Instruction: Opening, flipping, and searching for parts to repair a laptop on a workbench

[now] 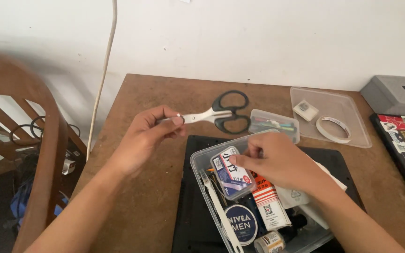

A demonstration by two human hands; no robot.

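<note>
Pinching the closed blades of the scissors (214,114) between left hand (148,136) fingertips, black handles pointing away, safe against the edges. Right hand (277,161) fingers closed on a small flat pack (233,173), thumb on top, lifting it over the clear box (198,161). Below those fingers, contents overlapped and partly cut off; beyond, a lid (352,105) with tape roll (333,129).

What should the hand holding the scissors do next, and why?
Probably set them down on the bare table. The left hand pinches the scissors by the closed blade tips, with the black handles pointing away, in the air. The right hand is busy in the clear plastic box with a small packet, so a free hand would likely help.
</note>
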